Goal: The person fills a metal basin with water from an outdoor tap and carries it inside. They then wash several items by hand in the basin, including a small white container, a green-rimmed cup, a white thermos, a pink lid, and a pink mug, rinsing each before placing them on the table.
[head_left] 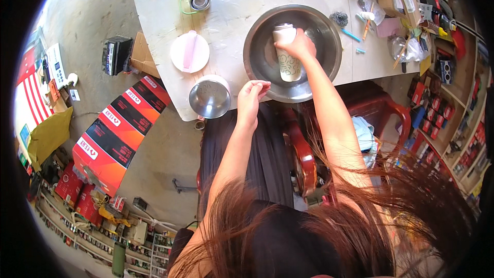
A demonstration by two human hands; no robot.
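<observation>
My right hand [301, 46] grips a tall white patterned tumbler [288, 69], which lies inside a wide steel bowl [325, 41]. My left hand [252, 95] is by the bowl's lower left rim, its fingers curled together; anything in them is too small to make out. To the left of that hand stands a white container with a shiny steel interior [210, 98]. Above it lies a round white lid with a pale pink handle [189, 52].
A small steel cup with a green loop [199, 1] sits farther back. Clutter with boxes [385, 0] covers the table's right end. Red-black cartons [110, 141] stand left, below table level. A red chair [391, 113] is under the front edge; shelves [447, 118] line the right.
</observation>
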